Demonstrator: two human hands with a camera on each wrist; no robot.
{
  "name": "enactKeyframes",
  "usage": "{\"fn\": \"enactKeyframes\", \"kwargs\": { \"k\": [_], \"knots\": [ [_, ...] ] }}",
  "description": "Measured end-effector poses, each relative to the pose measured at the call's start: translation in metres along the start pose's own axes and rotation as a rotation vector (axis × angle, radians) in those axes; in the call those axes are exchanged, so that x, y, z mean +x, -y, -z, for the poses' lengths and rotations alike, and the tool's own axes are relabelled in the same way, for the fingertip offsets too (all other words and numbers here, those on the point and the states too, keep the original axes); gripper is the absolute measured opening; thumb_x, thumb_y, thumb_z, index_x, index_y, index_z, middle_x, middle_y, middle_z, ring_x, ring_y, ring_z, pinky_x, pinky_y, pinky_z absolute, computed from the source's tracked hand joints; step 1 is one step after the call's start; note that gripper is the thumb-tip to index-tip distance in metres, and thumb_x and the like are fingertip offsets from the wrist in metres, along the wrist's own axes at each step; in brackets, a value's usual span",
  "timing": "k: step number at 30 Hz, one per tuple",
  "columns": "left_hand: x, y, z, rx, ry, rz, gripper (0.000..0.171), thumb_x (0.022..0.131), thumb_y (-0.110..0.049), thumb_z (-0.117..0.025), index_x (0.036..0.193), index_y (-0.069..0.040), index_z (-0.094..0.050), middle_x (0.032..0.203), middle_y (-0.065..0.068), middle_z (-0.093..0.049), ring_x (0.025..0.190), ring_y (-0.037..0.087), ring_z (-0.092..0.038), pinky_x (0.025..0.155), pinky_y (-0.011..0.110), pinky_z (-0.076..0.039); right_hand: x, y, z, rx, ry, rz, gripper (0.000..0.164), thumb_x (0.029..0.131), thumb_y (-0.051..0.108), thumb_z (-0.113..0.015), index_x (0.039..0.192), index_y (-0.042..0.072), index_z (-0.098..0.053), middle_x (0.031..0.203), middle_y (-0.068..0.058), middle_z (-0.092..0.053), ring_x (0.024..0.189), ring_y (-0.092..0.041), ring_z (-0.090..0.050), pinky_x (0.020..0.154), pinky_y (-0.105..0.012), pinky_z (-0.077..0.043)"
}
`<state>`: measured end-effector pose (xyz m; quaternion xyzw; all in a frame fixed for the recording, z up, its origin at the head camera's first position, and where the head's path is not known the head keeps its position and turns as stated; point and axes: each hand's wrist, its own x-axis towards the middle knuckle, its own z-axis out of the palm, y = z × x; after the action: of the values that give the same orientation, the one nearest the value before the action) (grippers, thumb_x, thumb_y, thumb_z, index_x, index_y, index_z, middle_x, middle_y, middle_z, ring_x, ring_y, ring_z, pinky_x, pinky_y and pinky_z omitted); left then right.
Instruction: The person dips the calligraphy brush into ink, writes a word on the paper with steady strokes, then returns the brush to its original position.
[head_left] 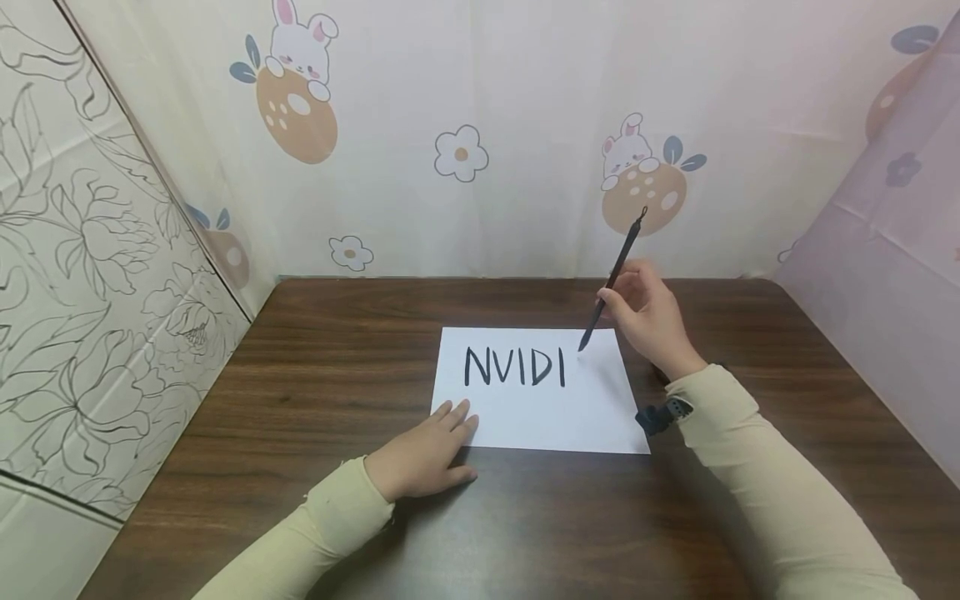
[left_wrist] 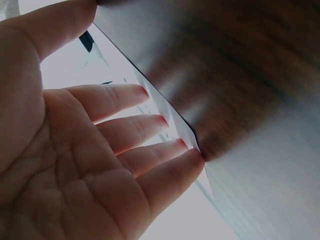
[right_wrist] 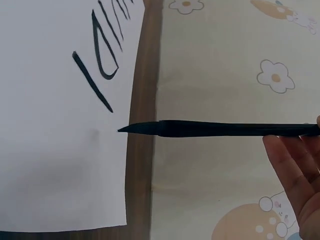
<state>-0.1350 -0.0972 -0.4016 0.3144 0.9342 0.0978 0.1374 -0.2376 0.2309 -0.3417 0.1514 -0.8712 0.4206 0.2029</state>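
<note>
Right grip [head_left: 645, 312] pinching the black brush [head_left: 624, 252], I have its tip over the white paper [head_left: 555, 421], just right of the letters NVIDI [head_left: 522, 367]. My left grip [head_left: 423, 454] lies spread, fingertips on the paper's near left part, thumb over the brown tabletop [head_left: 300, 417]. Behind hangs a rabbit-patterned curtain [head_left: 540, 208].

Black brush [right_wrist: 215, 129], white paper [head_left: 540, 421], brown table [head_left: 337, 367]

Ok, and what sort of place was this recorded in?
Probably a screened-off desk corner, perhaps indoors at home: a wood-grain table in front of a bunny-print curtain, with a flower-patterned panel on the left.
</note>
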Motion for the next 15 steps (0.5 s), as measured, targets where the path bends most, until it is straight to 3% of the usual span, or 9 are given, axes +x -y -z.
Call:
{"fn": "enactKeyframes", "kwargs": {
  "k": [8, 15],
  "knots": [
    [0.0, 0.0, 0.0, 0.001, -0.006, -0.001, 0.071, 0.093, -0.041, -0.063, 0.148, -0.002, -0.04, 0.157, 0.021, -0.032, 0.145, 0.043, -0.029, 0.119, 0.048, -0.03, -0.001, -0.009, -0.006, -0.049, -0.023, 0.06, 0.028, 0.096, 0.009, -0.06, 0.121, 0.002, -0.049, 0.095, -0.014, -0.064, 0.078, -0.031, -0.066, 0.067, -0.006, -0.049],
    [0.0, 0.0, 0.001, 0.001, -0.001, -0.001, 0.071, 0.093, -0.041, -0.063, 0.148, -0.003, -0.04, 0.158, 0.02, -0.031, 0.146, 0.042, -0.029, 0.119, 0.048, -0.03, -0.002, -0.014, -0.01, -0.088, -0.047, 0.097, 0.028, 0.095, 0.008, -0.062, 0.12, 0.005, -0.05, 0.093, -0.012, -0.065, 0.074, -0.011, -0.063, 0.067, -0.006, -0.048]
  ]
}}
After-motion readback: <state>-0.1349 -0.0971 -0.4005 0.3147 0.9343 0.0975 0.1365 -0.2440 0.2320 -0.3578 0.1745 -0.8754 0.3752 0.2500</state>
